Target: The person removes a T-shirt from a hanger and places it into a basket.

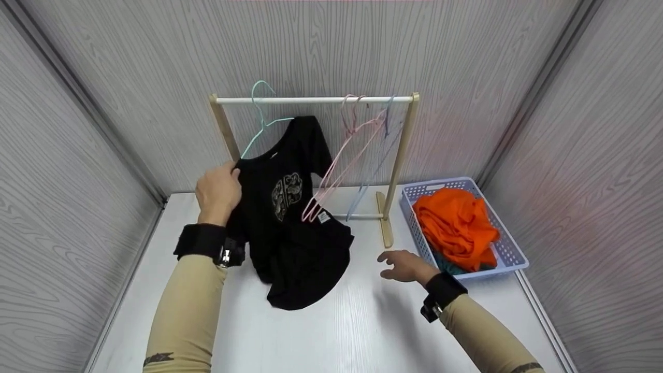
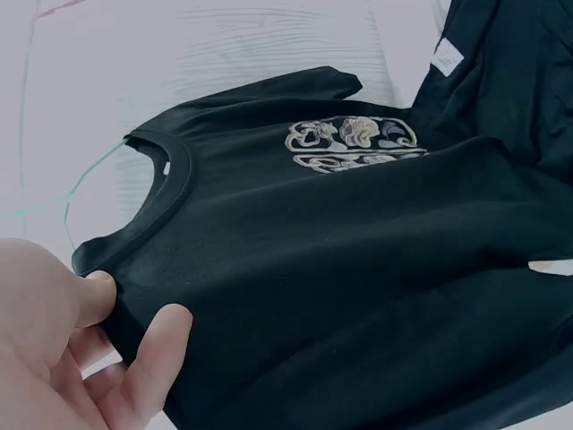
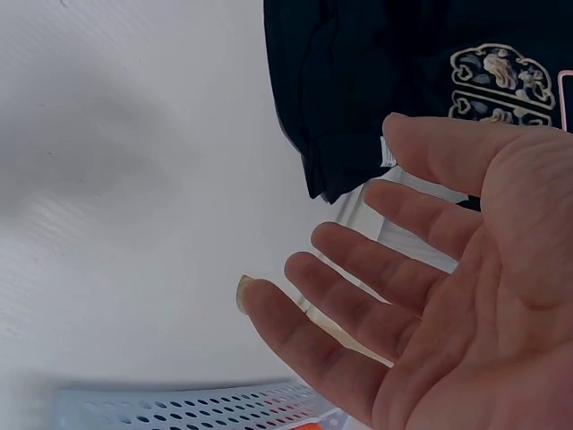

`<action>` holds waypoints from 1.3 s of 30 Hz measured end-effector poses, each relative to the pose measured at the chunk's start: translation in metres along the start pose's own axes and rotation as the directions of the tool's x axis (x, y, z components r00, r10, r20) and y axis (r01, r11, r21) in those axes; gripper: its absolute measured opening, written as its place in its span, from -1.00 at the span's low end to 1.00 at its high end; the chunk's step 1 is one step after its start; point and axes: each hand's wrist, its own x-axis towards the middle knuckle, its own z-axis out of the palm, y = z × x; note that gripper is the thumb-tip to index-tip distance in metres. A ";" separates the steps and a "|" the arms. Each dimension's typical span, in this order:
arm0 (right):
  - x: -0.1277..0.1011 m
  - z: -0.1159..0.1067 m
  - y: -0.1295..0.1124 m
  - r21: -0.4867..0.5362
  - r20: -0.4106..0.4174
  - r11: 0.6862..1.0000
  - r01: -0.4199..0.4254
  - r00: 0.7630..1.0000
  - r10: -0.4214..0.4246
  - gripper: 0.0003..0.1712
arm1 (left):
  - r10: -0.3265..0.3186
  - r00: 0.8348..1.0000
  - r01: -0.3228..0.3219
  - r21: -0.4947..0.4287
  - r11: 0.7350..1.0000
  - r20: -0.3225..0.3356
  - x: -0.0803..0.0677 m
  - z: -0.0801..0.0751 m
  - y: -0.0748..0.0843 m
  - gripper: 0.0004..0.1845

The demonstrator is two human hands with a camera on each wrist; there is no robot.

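A black T-shirt (image 1: 274,181) with an embroidered crest hangs on a mint-green hanger (image 1: 263,123), tilted, its hem spread low over the white tabletop. My left hand (image 1: 219,191) pinches the shirt at its left shoulder, where the thumb lies on the fabric beside the collar in the left wrist view. The hanger's hook is up at the rack's rail (image 1: 311,100). My right hand (image 1: 405,266) holds nothing; its fingers are extended and spread in the right wrist view, between the shirt hem and the basket.
Pink hangers (image 1: 339,155) and a blue hanger (image 1: 380,166) hang at the rail's right end. Beside the rack's right wooden foot (image 1: 384,228) stands a lavender perforated basket (image 1: 510,254) with an orange garment (image 1: 456,223) and some teal cloth. Grey panelled walls enclose the table.
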 end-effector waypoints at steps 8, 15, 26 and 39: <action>0.000 0.003 0.004 0.014 0.028 1.000 -0.004 1.000 0.004 -0.57 | 0.044 0.999 -0.044 0.001 0.999 -0.014 -0.011 -0.019 -0.021 -0.66; 0.001 0.004 0.009 0.013 0.057 0.999 -0.034 0.998 0.033 -0.59 | 0.075 0.997 -0.074 0.032 0.997 -0.023 -0.029 -0.017 -0.060 -0.70; 0.002 0.004 0.011 0.044 0.090 0.997 -0.060 0.994 0.056 -0.60 | 0.103 0.962 -0.098 -0.032 0.995 0.254 -0.059 -0.003 -0.122 -0.69; 0.001 -0.004 0.003 0.044 -0.113 0.993 0.111 0.988 -0.106 -0.47 | 0.294 0.872 -0.257 -0.147 0.955 0.391 -0.067 0.004 -0.105 -0.73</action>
